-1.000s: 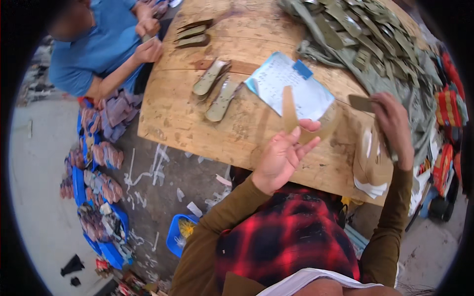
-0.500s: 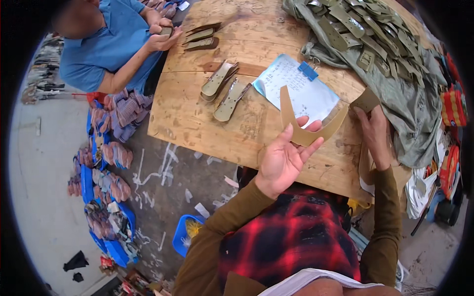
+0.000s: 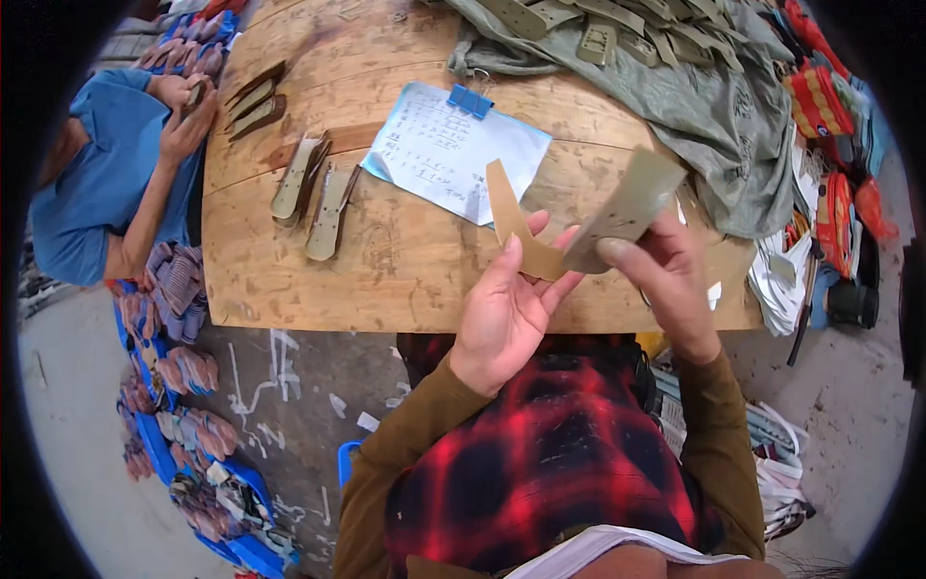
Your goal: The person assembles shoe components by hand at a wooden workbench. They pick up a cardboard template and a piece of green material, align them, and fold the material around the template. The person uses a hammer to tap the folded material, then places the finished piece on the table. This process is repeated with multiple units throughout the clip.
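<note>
My left hand (image 3: pixel 508 307), palm up, has its fingers closed on a tan curved flat piece (image 3: pixel 508 206), one pointed arm rising above the thumb. Beside it my right hand (image 3: pixel 670 280) pinches an olive flat piece (image 3: pixel 632 200) with small holes, tilted up over the table. The olive piece's lower edge overlaps the tan one in view, hiding its right part; whether they touch I cannot tell. Behind both lies a handwritten white sheet (image 3: pixel 434 145) under a blue binder clip (image 3: pixel 471 101).
Small stacks of olive pieces (image 3: pixel 330 217) lie on the wooden table (image 3: pixel 260 289). A heap of similar pieces (image 3: pixel 637 29) rests on a grey-green sheet (image 3: pixel 666 116) at the far right. At the left, a person in a blue shirt (image 3: pixel 106 174) handles a small piece. Blue bins (image 3: pixel 154 444) hold pinkish bundles.
My right hand has brought the olive piece left from the table's right side, up to the tan piece. The view has shifted, so the table sits further left.
</note>
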`<state>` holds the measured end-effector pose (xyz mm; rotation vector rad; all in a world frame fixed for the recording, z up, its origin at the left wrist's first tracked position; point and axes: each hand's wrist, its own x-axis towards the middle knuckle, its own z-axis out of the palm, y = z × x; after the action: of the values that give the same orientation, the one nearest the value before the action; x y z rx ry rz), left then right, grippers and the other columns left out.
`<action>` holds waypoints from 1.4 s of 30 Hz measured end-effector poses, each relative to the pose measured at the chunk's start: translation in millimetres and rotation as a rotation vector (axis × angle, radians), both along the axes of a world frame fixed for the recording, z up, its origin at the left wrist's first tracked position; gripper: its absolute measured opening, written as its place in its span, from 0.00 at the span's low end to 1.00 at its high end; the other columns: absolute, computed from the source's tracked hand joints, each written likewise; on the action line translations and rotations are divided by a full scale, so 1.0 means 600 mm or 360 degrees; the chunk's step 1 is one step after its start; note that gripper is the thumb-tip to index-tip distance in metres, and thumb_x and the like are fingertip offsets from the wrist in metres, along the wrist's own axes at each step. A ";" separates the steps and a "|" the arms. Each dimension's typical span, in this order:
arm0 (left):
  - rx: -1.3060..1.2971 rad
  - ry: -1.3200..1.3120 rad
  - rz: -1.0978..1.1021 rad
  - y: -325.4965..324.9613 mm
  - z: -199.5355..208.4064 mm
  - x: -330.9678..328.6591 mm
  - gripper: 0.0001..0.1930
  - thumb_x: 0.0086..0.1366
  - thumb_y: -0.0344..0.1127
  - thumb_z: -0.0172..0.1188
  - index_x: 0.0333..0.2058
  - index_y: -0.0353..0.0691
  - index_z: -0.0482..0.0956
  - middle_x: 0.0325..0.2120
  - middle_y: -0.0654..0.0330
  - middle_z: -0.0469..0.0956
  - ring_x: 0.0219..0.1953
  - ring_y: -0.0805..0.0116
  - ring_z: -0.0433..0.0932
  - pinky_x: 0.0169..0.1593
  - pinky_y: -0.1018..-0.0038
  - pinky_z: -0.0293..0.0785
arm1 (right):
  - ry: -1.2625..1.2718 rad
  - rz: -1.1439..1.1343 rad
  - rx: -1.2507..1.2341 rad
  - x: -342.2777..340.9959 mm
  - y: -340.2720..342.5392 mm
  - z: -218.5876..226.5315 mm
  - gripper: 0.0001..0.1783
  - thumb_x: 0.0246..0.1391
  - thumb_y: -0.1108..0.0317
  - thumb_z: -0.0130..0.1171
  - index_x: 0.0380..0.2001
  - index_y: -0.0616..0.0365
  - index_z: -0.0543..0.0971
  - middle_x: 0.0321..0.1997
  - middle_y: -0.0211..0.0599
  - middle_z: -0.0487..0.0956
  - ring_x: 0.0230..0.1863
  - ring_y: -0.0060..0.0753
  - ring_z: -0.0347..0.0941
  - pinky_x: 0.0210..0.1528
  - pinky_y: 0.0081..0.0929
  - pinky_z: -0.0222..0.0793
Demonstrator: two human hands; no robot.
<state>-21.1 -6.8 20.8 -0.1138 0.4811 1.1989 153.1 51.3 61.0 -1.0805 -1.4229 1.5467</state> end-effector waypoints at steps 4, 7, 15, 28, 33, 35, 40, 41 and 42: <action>0.0025 0.0064 -0.0039 -0.003 -0.002 0.004 0.23 0.76 0.44 0.38 0.64 0.39 0.58 0.59 0.55 0.67 0.60 0.62 0.68 0.65 0.63 0.65 | -0.0218 0.0095 0.0330 -0.013 -0.011 -0.025 0.25 0.55 0.75 0.60 0.56 0.66 0.69 0.39 0.35 0.80 0.33 0.20 0.74 0.35 0.21 0.70; 0.0017 0.0121 -0.0032 -0.005 -0.003 0.003 0.23 0.76 0.44 0.39 0.64 0.39 0.59 0.58 0.54 0.68 0.60 0.64 0.69 0.64 0.64 0.65 | -0.0262 0.0062 0.0408 -0.015 -0.012 -0.030 0.24 0.53 0.75 0.61 0.53 0.67 0.70 0.35 0.36 0.80 0.29 0.22 0.73 0.31 0.21 0.69; 0.0029 0.0192 -0.0057 -0.005 -0.004 0.006 0.23 0.76 0.44 0.38 0.64 0.40 0.59 0.59 0.56 0.67 0.60 0.65 0.68 0.64 0.65 0.64 | -0.0425 0.0110 0.0628 -0.012 -0.012 -0.048 0.20 0.52 0.74 0.63 0.49 0.66 0.72 0.29 0.38 0.78 0.25 0.28 0.72 0.27 0.24 0.68; 0.0089 0.0238 -0.0074 0.001 -0.001 0.010 0.23 0.77 0.44 0.37 0.64 0.41 0.59 0.59 0.55 0.67 0.59 0.64 0.69 0.63 0.65 0.65 | -0.0529 0.0086 0.0919 -0.008 -0.012 -0.060 0.21 0.50 0.75 0.65 0.47 0.66 0.72 0.33 0.43 0.78 0.27 0.36 0.75 0.29 0.29 0.69; 0.0276 0.0520 -0.0149 0.018 0.007 -0.018 0.21 0.75 0.42 0.43 0.59 0.36 0.66 0.51 0.52 0.74 0.53 0.64 0.74 0.57 0.68 0.70 | -0.0478 0.0099 0.1198 0.003 -0.017 -0.071 0.23 0.46 0.77 0.66 0.46 0.65 0.71 0.36 0.47 0.77 0.30 0.45 0.75 0.30 0.33 0.71; 0.0424 0.1197 -0.0179 0.036 0.017 -0.039 0.17 0.73 0.40 0.49 0.52 0.34 0.73 0.41 0.54 0.80 0.43 0.72 0.78 0.49 0.74 0.75 | -0.0382 0.0186 0.1382 0.006 -0.018 -0.074 0.25 0.42 0.79 0.67 0.46 0.64 0.71 0.36 0.47 0.77 0.31 0.47 0.76 0.31 0.34 0.72; 0.0700 0.2128 -0.0255 0.036 0.056 -0.070 0.10 0.70 0.32 0.53 0.34 0.29 0.76 0.24 0.57 0.79 0.25 0.73 0.78 0.30 0.75 0.74 | -0.0631 0.0256 0.1615 0.001 -0.034 -0.047 0.21 0.40 0.77 0.63 0.42 0.63 0.72 0.35 0.45 0.77 0.30 0.43 0.76 0.30 0.33 0.73; 0.0795 0.2387 -0.0262 0.029 0.061 -0.069 0.09 0.70 0.31 0.53 0.33 0.30 0.76 0.23 0.56 0.78 0.23 0.71 0.78 0.28 0.73 0.72 | -0.0677 0.0265 0.1643 0.001 -0.038 -0.045 0.20 0.42 0.77 0.62 0.41 0.63 0.72 0.35 0.44 0.76 0.30 0.42 0.76 0.29 0.33 0.73; 0.0896 0.2643 -0.0268 0.021 0.067 -0.067 0.09 0.69 0.31 0.53 0.32 0.30 0.75 0.22 0.55 0.77 0.21 0.69 0.77 0.26 0.72 0.71 | -0.0726 0.0270 0.1668 0.001 -0.043 -0.045 0.19 0.43 0.77 0.61 0.41 0.63 0.72 0.35 0.44 0.76 0.30 0.41 0.76 0.29 0.32 0.73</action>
<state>-61.5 5.9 60.8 1.4813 1.4897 0.9880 153.7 25.4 34.1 -0.6504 -2.2758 0.4399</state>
